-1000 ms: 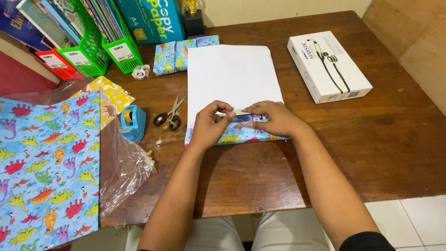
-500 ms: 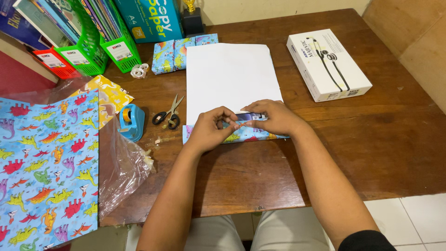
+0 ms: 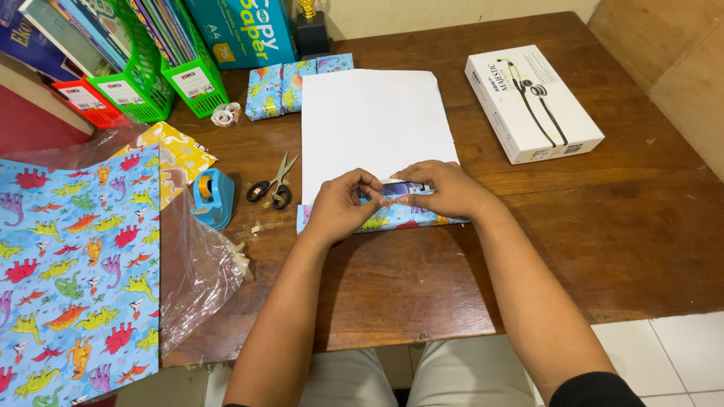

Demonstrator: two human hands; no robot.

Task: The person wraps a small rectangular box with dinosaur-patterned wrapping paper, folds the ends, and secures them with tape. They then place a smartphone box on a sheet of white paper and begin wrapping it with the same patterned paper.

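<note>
Blue wrapping paper printed with colourful dinosaurs (image 3: pixel 381 220) is folded up along the near edge of a large sheet whose white underside (image 3: pixel 373 124) lies flat on the brown wooden counter (image 3: pixel 603 226), near its middle. A small dark, boxed item (image 3: pixel 403 188) is partly seen under the fold, between the two hands. The left hand (image 3: pixel 341 205) is curled over the folded edge, its thumb and fingertips pinched together on the paper. The right hand (image 3: pixel 445 188) is laid over the fold just beside it, fingers bent and pressed down on the paper and the item; the fingertips of both hands nearly meet. Black-handled scissors (image 3: pixel 275 185) are lying left of the sheet, and a blue tape dispenser (image 3: pixel 214 197) sits further left, beside crumpled clear plastic film (image 3: pixel 200 271). More dinosaur-printed paper (image 3: pixel 75 271) is spread at the far left. Two small wrapped parcels (image 3: pixel 290 87) are seen at the sheet's far edge, with a roll of clear tape (image 3: pixel 226 114) near them. A white flat cardboard box picturing a stethoscope (image 3: pixel 532 102) rests well apart at the right. Green plastic file racks (image 3: pixel 166 75) holding books stand at the back left corner.
</note>
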